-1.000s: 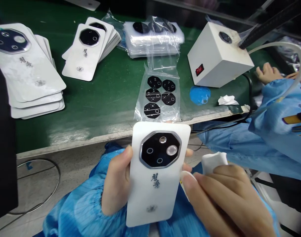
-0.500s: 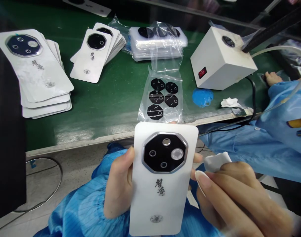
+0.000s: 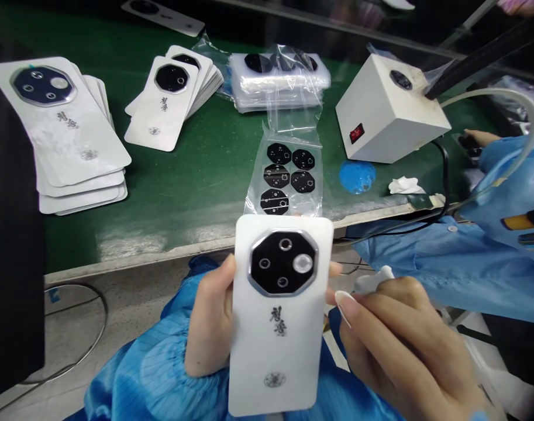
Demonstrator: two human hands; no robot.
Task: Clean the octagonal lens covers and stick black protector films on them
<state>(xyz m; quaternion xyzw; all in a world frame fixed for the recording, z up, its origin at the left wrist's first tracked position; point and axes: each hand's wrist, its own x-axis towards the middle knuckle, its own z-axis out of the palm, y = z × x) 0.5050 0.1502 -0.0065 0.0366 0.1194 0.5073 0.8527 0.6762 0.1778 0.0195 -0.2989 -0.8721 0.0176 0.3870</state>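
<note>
My left hand [image 3: 210, 321] grips a white phone back cover [image 3: 273, 356] from behind, its thumb on the left edge and fingertips showing past the right edge. The cover stands nearly upright before me. Near its top sits a black octagonal camera plate [image 3: 271, 280] in a silver rim; dark lettering and a round emblem are below. Beside the cover's right edge is my right hand [image 3: 407, 345], fingers closed on a crumpled white wipe [image 3: 372, 282] that is partly hidden. Its fingertips are close to the left hand's fingertips; whether they touch I cannot tell.
Stacked white back covers [image 3: 89, 161] and a smaller stack [image 3: 150, 126] lie on the green bench [image 3: 179, 193]. Black octagonal stickers [image 3: 275, 175] lie on clear film. Right of them are a white box [image 3: 376, 117] with red switch, a blue disc [image 3: 358, 176] and a co-worker's sleeve [image 3: 503, 181].
The cover has shifted slightly left and turned a little in my left hand. My right hand with the wipe has moved left along with it. The co-worker's hand has also shifted.
</note>
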